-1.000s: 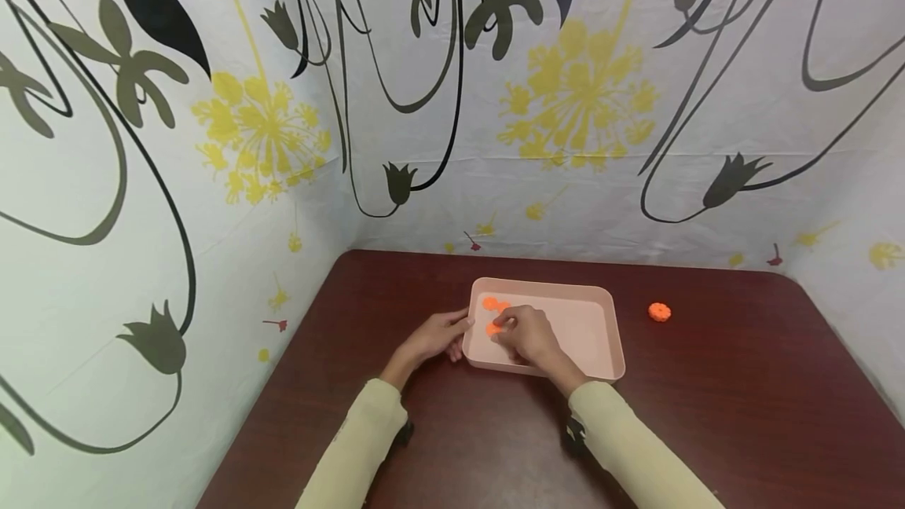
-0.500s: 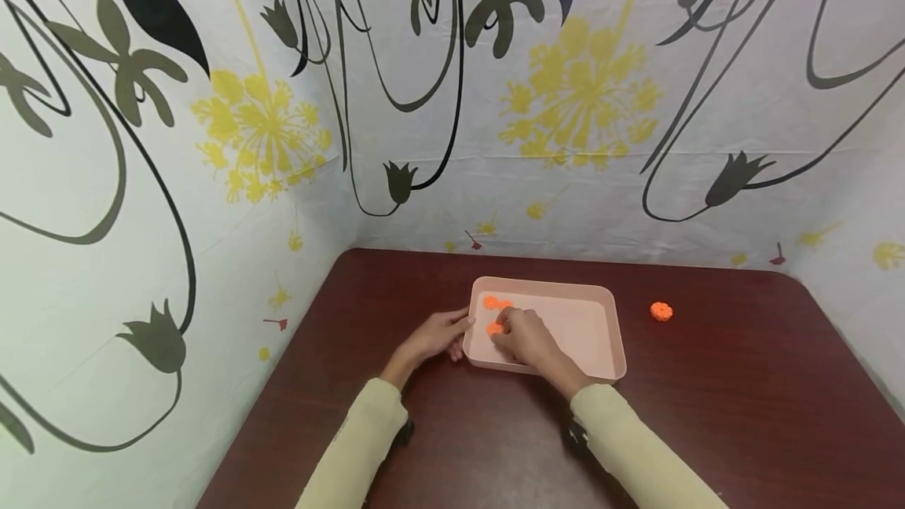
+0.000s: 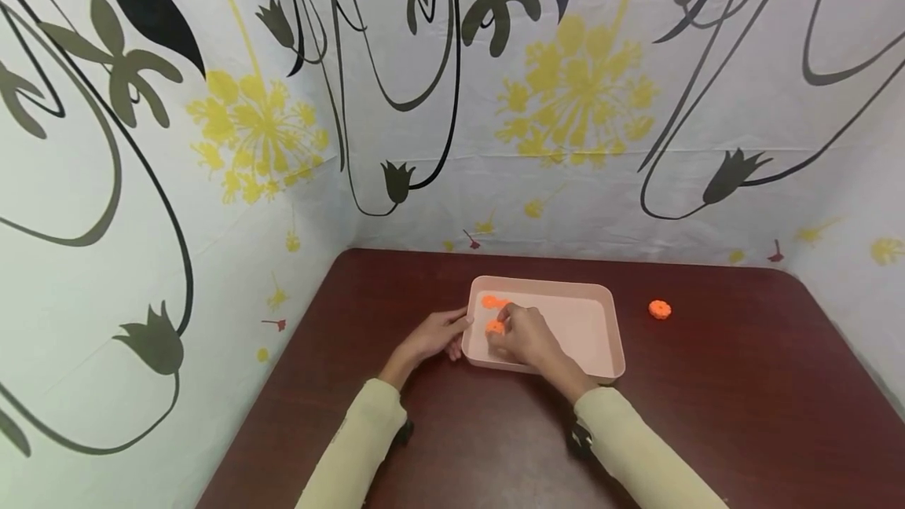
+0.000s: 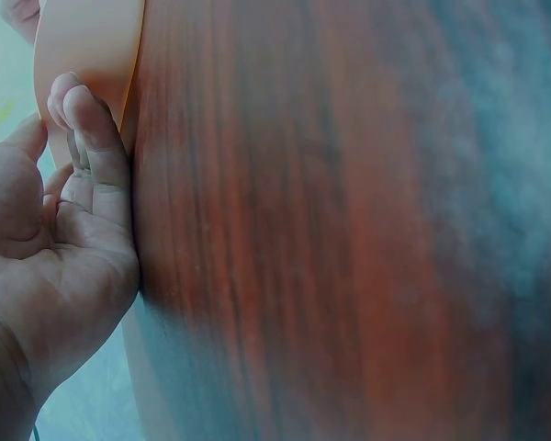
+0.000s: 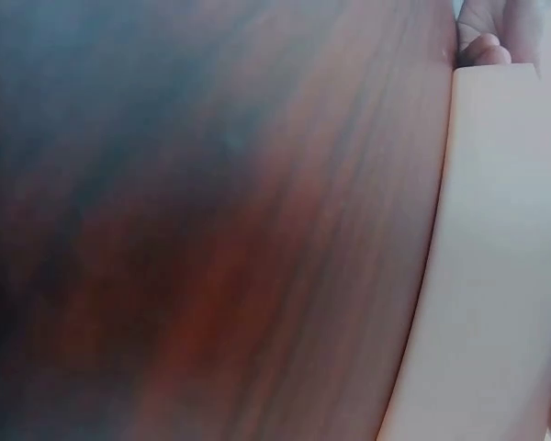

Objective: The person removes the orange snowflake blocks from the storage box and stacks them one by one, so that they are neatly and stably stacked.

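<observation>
A shallow pink tray point(image 3: 580, 336) lies on the dark red-brown table. My left hand point(image 3: 431, 335) holds the tray's left end, thumb at the rim and fingers against the outer wall, as the left wrist view also shows. Inside the tray, my right hand point(image 3: 529, 338) pinches an orange flower-shaped piece point(image 3: 495, 327) between thumb and fingertips, low over the tray floor. Just behind it, at the tray's back left, lie further flat orange pieces point(image 3: 489, 302), partly covered by the fingers. The right wrist view shows mostly the tray's outer wall point(image 5: 491, 248).
To the right of the tray, a thicker orange flower-shaped piece point(image 3: 660, 309) sits on the table point(image 3: 721, 383). A white cloth point(image 3: 438, 210) printed with flowers and leaves hangs behind the table and along its left side.
The right fingers have shifted slightly around the orange piece, which now shows more fully. The left hand and the tray stay in place.
</observation>
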